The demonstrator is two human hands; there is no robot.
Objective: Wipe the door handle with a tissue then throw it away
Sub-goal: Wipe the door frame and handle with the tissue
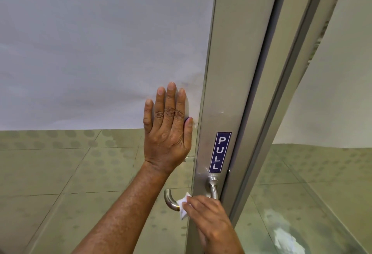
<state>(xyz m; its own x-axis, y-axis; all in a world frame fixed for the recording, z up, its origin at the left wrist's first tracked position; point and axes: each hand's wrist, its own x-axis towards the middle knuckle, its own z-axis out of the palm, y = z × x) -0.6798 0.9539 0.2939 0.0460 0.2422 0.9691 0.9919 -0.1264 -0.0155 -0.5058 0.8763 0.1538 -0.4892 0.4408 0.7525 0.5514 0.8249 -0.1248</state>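
Note:
A brushed steel lever door handle (170, 199) sticks out from the metal door frame (225, 92) low in the head view, curving left from its mount (213, 187). My right hand (209, 219) is closed around the handle's middle with a white tissue (182, 206) pressed between fingers and steel. Only the tissue's left edge shows. My left hand (168, 130) lies flat on the frosted glass panel (90, 52), fingers spread and pointing up, just left of the frame.
A blue PULL sticker (219, 152) is stuck on the frame above the handle. Right of the frame stands a second glass panel (314, 203) with a white reflection low in it. Speckled beige floor tiles (60, 173) show through the lower glass.

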